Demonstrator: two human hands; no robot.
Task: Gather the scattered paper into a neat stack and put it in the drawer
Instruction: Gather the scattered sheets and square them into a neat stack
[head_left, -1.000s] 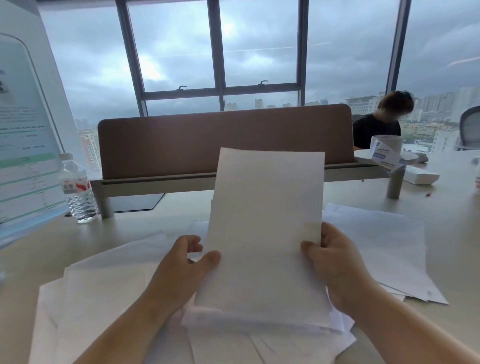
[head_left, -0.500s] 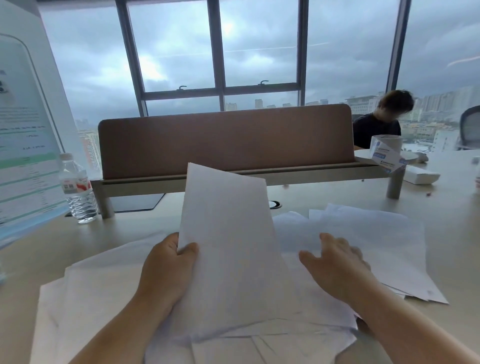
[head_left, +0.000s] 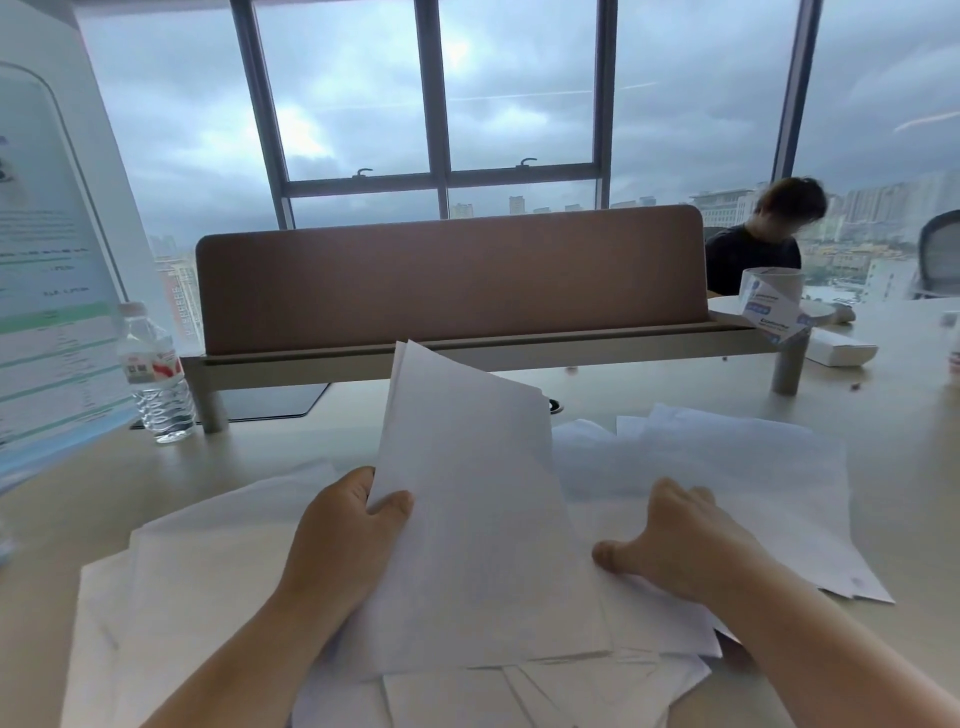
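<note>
Paper stack (head_left: 467, 509) tilted up at frame centre, pinched by left hand (head_left: 348, 540) at its left edge, thumb on front. Right hand (head_left: 685, 540) flat, fingers spread, pressing loose sheets (head_left: 753, 467) at centre right. More scattered sheets (head_left: 197, 582) cover tabletop (head_left: 909, 415) at lower left and bottom. Brown divider panel (head_left: 447, 280) across middle, behind paper. Water bottle (head_left: 156, 374) at left, just beside printed board (head_left: 47, 270). Tape roll (head_left: 771, 296) and white box (head_left: 841, 351) at right. Seated person (head_left: 763, 234) upper right. No drawer in view.
</note>
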